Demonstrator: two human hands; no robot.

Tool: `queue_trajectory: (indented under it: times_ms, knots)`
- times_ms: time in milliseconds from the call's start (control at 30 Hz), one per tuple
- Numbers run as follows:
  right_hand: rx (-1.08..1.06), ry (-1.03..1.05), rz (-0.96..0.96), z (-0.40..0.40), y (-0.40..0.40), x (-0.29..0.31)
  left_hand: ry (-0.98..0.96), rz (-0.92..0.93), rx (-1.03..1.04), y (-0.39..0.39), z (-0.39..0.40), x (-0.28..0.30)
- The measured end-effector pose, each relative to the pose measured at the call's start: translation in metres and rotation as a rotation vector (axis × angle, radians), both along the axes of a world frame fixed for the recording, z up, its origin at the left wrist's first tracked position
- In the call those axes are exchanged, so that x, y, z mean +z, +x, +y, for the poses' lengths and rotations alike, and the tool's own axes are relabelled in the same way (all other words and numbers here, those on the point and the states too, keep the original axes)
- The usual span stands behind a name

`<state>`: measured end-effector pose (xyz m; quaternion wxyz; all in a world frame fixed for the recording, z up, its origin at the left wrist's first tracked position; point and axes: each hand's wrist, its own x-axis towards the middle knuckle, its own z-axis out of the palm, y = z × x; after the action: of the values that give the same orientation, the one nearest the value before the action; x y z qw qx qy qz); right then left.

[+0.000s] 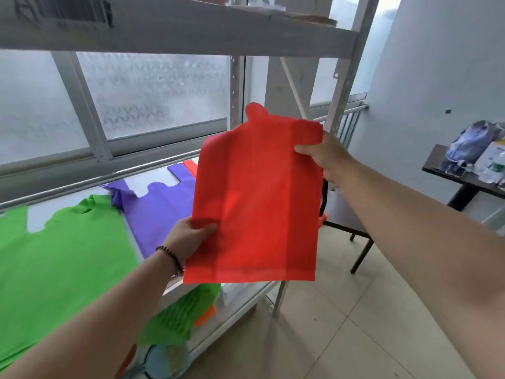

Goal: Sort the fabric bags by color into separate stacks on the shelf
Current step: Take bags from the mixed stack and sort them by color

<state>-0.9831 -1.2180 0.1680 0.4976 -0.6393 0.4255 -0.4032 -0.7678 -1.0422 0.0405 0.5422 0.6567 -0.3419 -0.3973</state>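
You hold a red bag (pixel 257 198) up in the air in front of the shelf (pixel 175 289), above its right end, with both hands. Your left hand (pixel 188 237) pinches the bag's lower left edge, thumb on the front; your right hand (pixel 325 157) grips its upper right edge near the handle. On the shelf, a green bag (pixel 60 258) lies at the left end, a purple bag (pixel 158 206) just beside it toward the middle, and a strip of another red bag (pixel 190 166) shows at the back edge. Below the shelf's front edge, more green (pixel 177 315) and orange (pixel 206 315) fabric sits on a lower level.
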Motion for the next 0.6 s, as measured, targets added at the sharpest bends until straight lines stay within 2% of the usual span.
queue_trajectory:
  times_ms: [167, 367, 600]
  knots:
    - [0.075, -0.027, 0.003, -0.07, 0.02, -0.005, 0.024, -0.023, 0.092, -0.008, -0.04, 0.005]
    - [0.281, -0.044, 0.0, -0.149, 0.042, -0.013, 0.045, -0.003, 0.26, -0.019, -0.095, -0.005]
    - [0.323, -0.254, 0.088, -0.238, 0.079, -0.021, -0.015, 0.042, 0.496, -0.048, -0.179, -0.033]
